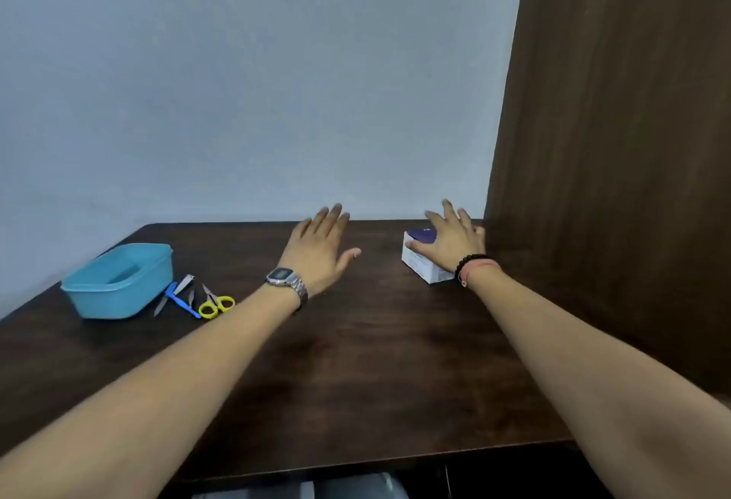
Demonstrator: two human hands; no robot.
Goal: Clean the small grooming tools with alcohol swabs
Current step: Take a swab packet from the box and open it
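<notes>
The tools, among them yellow-handled scissors and a blue-handled piece, lie on the surface just right of a blue tub. The swab box sits far right, near the wall. My right hand rests spread on it, grip not closed. My left hand hovers mid-surface, grip open and empty.
</notes>
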